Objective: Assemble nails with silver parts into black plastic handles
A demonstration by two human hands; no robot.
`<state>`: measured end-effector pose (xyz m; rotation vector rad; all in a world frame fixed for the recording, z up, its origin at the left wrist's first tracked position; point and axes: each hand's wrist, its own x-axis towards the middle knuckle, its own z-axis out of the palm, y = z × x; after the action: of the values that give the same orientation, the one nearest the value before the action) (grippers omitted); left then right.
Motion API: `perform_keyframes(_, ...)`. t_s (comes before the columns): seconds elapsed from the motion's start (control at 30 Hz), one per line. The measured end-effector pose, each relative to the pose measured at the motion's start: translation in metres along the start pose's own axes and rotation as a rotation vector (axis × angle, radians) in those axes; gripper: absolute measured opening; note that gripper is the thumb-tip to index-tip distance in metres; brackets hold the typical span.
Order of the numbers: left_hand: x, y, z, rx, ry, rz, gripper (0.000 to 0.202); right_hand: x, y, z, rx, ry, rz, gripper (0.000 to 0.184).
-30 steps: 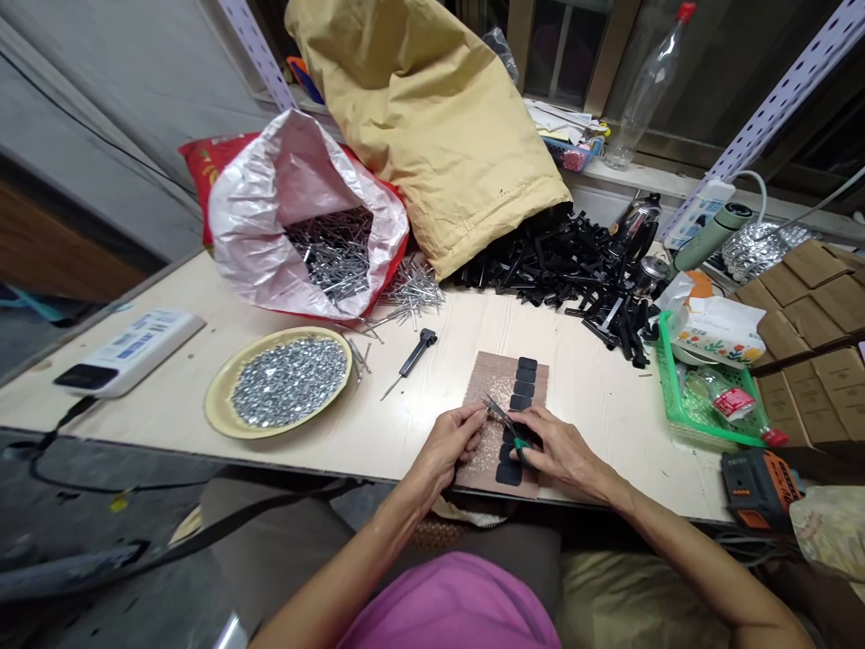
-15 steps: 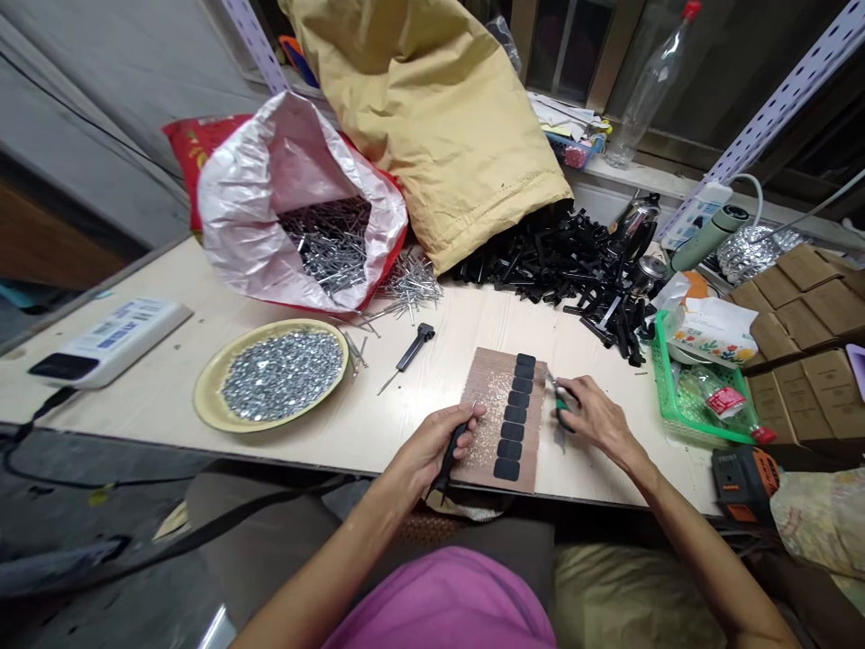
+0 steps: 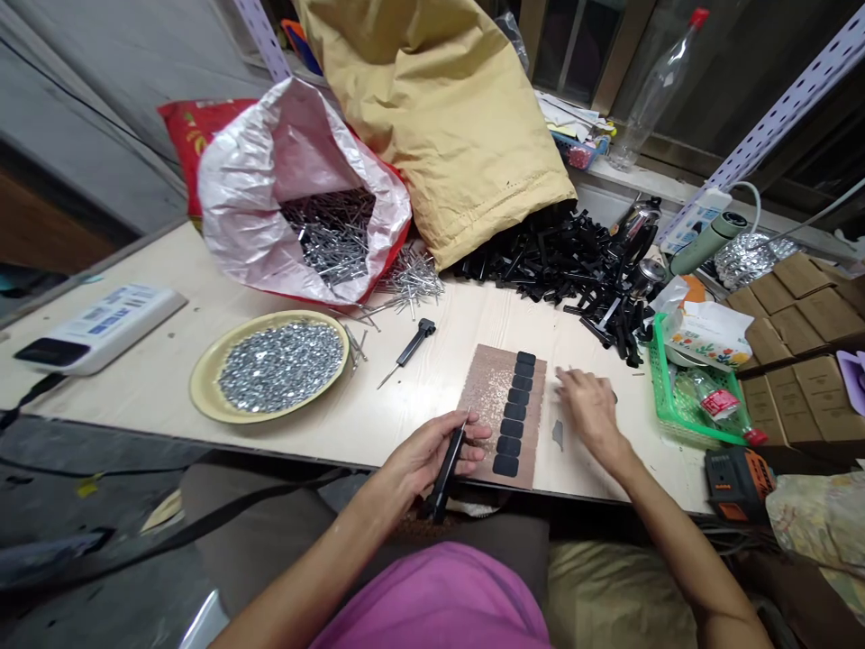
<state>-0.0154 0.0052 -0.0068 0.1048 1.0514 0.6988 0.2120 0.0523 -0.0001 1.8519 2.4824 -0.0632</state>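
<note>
My left hand (image 3: 432, 455) is closed around a black plastic piece with a thin metal pin (image 3: 446, 473), its pin pointing up past my fingers. Beside that hand lies a brown board (image 3: 481, 406) with pale specks and a column of black rounded pads (image 3: 514, 412). To the board's right is my right hand (image 3: 589, 410), fingers bent and bunched, slightly blurred; what they hold cannot be made out. A dark edge shows behind its knuckles. Below its fingertips lies a small grey flat piece (image 3: 558, 435). A similar black piece with a pin (image 3: 408, 351) lies further left.
A yellow dish (image 3: 203, 397) of small metal bits sits left. Behind are a red-and-white sack (image 3: 236, 225) of metal pins, a tan sack (image 3: 459, 117) and a pile of black parts (image 3: 547, 257). Right are a green basket (image 3: 666, 406), cardboard boxes (image 3: 804, 388) and a battery pack (image 3: 733, 482).
The green-and-black handled tool seen in my right hand earlier no longer shows clearly. That hand has turned over, its fingers drawn together. In my left hand the black piece shows more fully.
</note>
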Motion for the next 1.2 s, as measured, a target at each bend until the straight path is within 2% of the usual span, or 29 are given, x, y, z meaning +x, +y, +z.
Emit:
perform_keyframes(0.07,-0.001,-0.004,0.001,0.049,-0.002,0.072,0.015,0.003,-0.024,0.007,0.080,0.035,-0.207,0.032)
perform_keyframes(0.13,-0.002,-0.007,0.002,0.087,-0.017,0.150,0.019,0.006,-0.043,0.014,0.094,0.037,-0.331,0.032)
perform_keyframes(0.23,-0.004,-0.007,0.003,0.097,-0.020,0.163,0.020,0.011,-0.057,0.019,0.041,0.014,-0.373,0.026)
perform_keyframes(0.3,-0.006,-0.006,0.002,0.098,-0.016,0.144,0.020,0.015,-0.059,0.019,0.016,-0.012,-0.397,0.024)
perform_keyframes(0.4,-0.007,-0.005,0.001,0.088,-0.019,0.185,0.025,0.020,-0.058,0.017,0.021,-0.036,-0.423,0.023)
perform_keyframes(0.5,-0.007,-0.005,0.000,0.098,-0.032,0.245,0.033,0.024,-0.058,0.016,0.143,-0.022,-0.420,0.021)
perform_keyframes(0.57,-0.007,-0.006,0.001,0.123,-0.044,0.283,0.036,0.025,-0.059,0.015,0.355,0.009,-0.385,0.018)
perform_keyframes(0.7,-0.007,-0.008,0.004,0.174,-0.044,0.380,0.042,0.022,-0.064,0.012,0.876,0.088,-0.207,0.010)
perform_keyframes(0.8,-0.007,-0.010,0.007,0.223,-0.022,0.445,0.046,0.017,-0.069,0.010,1.093,0.137,-0.101,0.005)
perform_keyframes(1.0,-0.006,-0.013,0.009,0.266,0.012,0.514,0.048,0.009,-0.080,0.007,1.239,0.174,-0.061,0.008)
perform_keyframes(1.2,-0.006,-0.013,0.008,0.262,-0.002,0.506,0.047,0.003,-0.082,0.004,1.133,0.257,-0.105,0.005)
